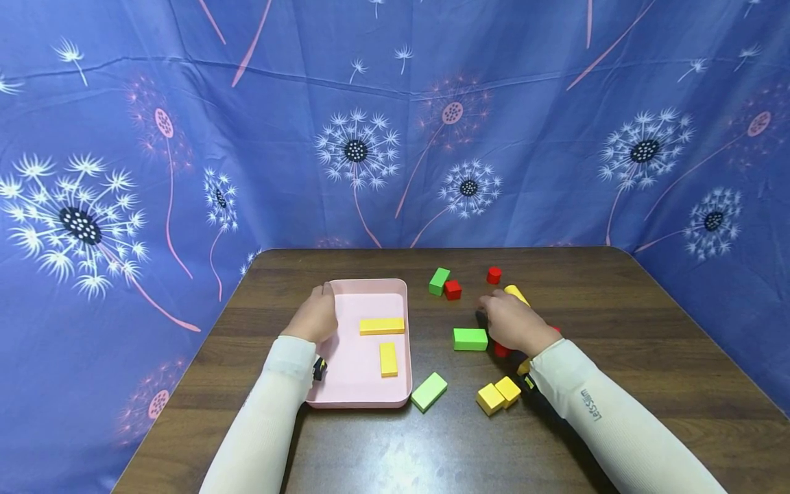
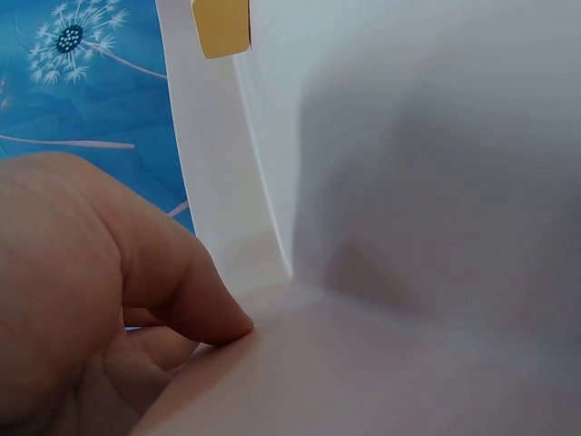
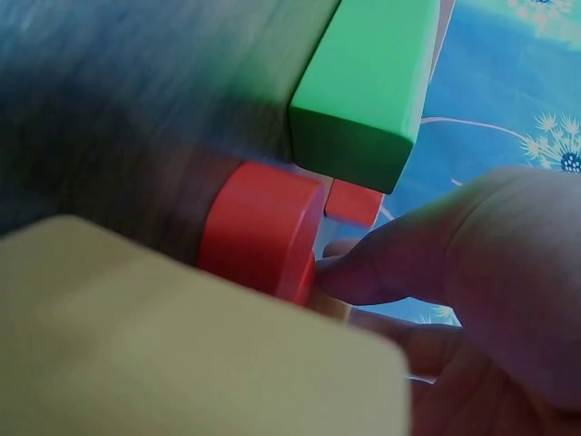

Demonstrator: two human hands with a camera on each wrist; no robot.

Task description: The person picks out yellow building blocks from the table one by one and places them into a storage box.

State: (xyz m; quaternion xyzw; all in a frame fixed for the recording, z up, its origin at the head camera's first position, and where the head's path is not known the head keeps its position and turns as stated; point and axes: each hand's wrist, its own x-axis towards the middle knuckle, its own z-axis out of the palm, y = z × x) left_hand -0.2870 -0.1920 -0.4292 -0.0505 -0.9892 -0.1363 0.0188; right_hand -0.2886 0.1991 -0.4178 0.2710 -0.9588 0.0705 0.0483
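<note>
At the left side of the pink tray (image 1: 361,396), my left hand (image 1: 316,314) grips the rim; the left wrist view shows thumb and fingers pinching the tray wall (image 2: 204,386). Inside the tray lie two yellow blocks (image 1: 382,326). My right hand (image 1: 515,321) is low among loose blocks, between a green block (image 1: 470,339) and a yellow cylinder (image 1: 516,294). In the right wrist view its thumb is right by a red cylinder (image 3: 259,227), with a yellow block (image 3: 182,336) close to the camera. I cannot tell whether the right fingers hold anything.
Two yellow cubes (image 1: 498,395) and a light green block (image 1: 428,392) lie nearer the front. Farther back are another green block (image 1: 439,281), a red cube (image 1: 453,289) and a small red cylinder (image 1: 494,275). A blue dandelion-print cloth (image 1: 395,137) hangs behind the wooden table (image 1: 648,309).
</note>
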